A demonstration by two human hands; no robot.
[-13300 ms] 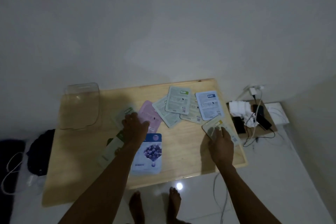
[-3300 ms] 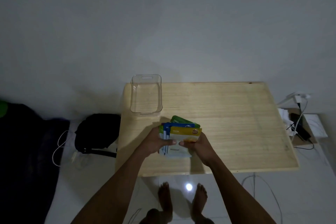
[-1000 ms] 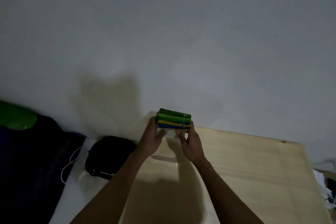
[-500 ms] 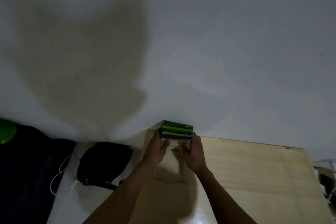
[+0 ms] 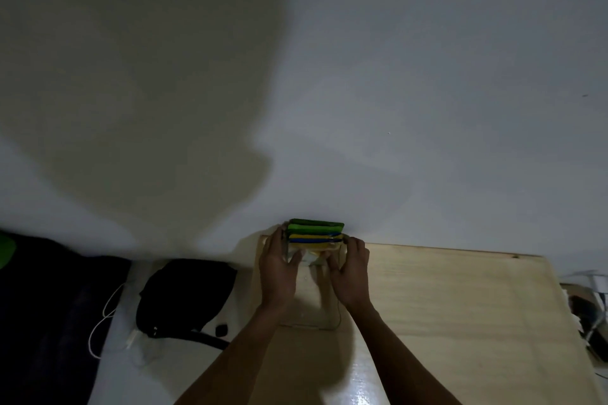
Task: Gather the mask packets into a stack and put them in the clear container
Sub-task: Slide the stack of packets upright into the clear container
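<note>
The stack of mask packets stands on edge, showing green, yellow and blue top edges, at the far end of the clear container near the wall. My left hand grips the stack's left side and my right hand grips its right side. The lower part of the packets sits between my hands, inside the container's far end. The container's near rim shows between my wrists on the wooden table.
A black bag with a white cable lies on the floor left of the table. Dark cloth fills the lower left. Cables and small items sit beyond the table's right edge. The white wall rises just behind the container.
Both hands have lowered the stack slightly further into the container's far end. The view has tilted, showing more wall and a larger shadow.
</note>
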